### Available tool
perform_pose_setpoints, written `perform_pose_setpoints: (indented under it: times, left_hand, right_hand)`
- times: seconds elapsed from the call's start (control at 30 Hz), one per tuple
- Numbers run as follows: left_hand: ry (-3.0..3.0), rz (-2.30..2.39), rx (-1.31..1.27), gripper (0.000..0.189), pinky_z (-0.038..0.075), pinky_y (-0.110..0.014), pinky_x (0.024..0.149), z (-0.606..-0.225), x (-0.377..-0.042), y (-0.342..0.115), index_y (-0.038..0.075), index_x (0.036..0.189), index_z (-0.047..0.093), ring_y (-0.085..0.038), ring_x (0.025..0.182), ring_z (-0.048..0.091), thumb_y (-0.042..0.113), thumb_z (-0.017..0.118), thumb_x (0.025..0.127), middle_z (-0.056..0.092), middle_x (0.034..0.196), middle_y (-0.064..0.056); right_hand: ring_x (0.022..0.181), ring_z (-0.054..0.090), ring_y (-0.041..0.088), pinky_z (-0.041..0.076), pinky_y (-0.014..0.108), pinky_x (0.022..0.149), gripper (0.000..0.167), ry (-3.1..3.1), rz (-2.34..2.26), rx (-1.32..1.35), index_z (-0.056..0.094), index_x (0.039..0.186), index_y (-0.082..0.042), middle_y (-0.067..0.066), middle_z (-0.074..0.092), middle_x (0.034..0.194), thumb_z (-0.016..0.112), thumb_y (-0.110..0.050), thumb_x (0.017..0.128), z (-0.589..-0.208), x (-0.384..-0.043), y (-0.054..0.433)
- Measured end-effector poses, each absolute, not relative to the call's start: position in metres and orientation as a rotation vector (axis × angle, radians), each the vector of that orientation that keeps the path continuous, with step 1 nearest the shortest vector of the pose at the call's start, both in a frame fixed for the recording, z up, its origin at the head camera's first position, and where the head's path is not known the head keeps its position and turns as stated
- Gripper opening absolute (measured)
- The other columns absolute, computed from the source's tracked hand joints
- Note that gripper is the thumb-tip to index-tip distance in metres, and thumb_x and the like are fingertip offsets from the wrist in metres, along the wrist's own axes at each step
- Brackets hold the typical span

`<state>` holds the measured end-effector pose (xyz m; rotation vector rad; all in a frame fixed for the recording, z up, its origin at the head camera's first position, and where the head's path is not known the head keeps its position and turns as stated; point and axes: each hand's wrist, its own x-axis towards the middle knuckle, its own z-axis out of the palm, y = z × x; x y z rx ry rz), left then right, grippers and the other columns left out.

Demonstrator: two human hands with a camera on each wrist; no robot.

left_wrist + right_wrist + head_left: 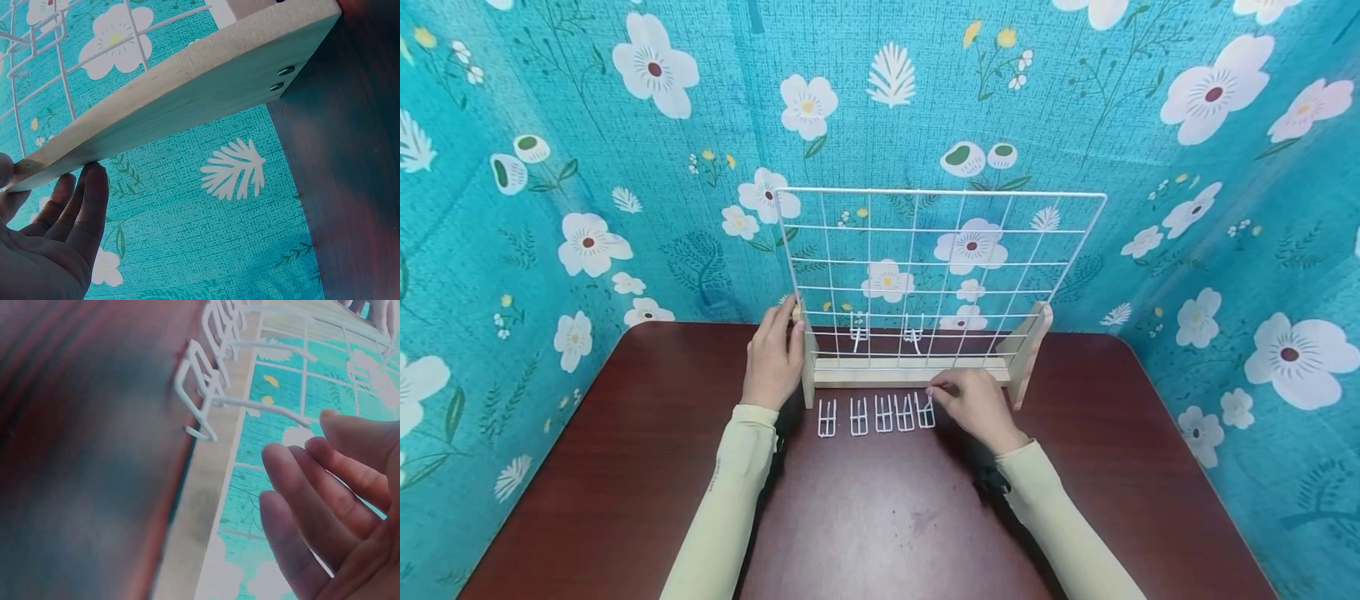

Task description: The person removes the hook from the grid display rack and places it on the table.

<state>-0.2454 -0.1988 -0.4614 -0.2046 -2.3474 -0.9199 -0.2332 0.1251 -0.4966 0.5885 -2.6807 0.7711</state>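
A white wire grid panel point(940, 262) stands upright in a wooden base, with two white wire hooks point(913, 335) hung low on it. My left hand point(772, 354) grips the base's left wooden side piece point(181, 94), thumb on one face and fingers on the other. On the table before the base lies a row of several white wire hooks point(859, 417). My right hand point(977, 404) is at the rightmost hook point(200, 394) of that row. Its thumb and fingers are spread apart around the prong's tip, not closed on it; whether they touch it is hard to tell.
The dark reddish-brown table point(850, 517) spreads in front and to both sides. The base has a right wooden side piece point(1032, 354) and a low crossbar point(880, 375) behind the row. A teal flowered curtain point(715, 150) hangs close behind and at both sides.
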Motion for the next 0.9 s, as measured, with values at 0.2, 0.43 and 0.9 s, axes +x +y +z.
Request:
perform_pose_setpoints:
  times: [0.2, 0.43, 0.9]
  left_hand:
    - [-2.340, -0.908, -0.213, 0.046, 0.057, -0.057, 0.088, -0.462, -0.245, -0.199, 0.011, 0.154, 0.051, -0.037, 0.100, 0.067, 0.026, 0.051, 0.111, 0.064, 0.129, -0.017]
    - [-2.349, -0.913, -0.204, 0.046, 0.057, -0.055, 0.087, -0.462, -0.244, -0.199, 0.011, 0.155, 0.050, -0.036, 0.099, 0.067, 0.025, 0.050, 0.111, 0.064, 0.128, -0.017]
    - [-2.351, -0.928, -0.193, 0.046, 0.057, -0.057, 0.091, -0.460, -0.244, -0.198, 0.012, 0.154, 0.051, -0.038, 0.104, 0.068, 0.021, 0.054, 0.109, 0.064, 0.131, -0.017]
  right_hand:
    - [0.076, 0.076, 0.019, 0.059, 0.042, 0.071, 0.013, -2.515, 0.805, 0.578, 0.083, 0.098, -0.008, 0.008, 0.082, 0.094, 0.085, -0.014, 0.086, -0.486, -0.233, 0.130]
    - [0.078, 0.078, 0.021, 0.064, 0.037, 0.065, 0.015, -2.383, 0.904, 0.620, 0.083, 0.102, -0.008, 0.010, 0.081, 0.092, 0.083, -0.011, 0.088, -0.484, -0.234, 0.131]
    - [0.075, 0.078, 0.023, 0.063, 0.036, 0.061, 0.019, -2.265, 0.978, 0.634, 0.081, 0.105, -0.001, 0.014, 0.080, 0.099, 0.084, -0.006, 0.086, -0.478, -0.228, 0.125]
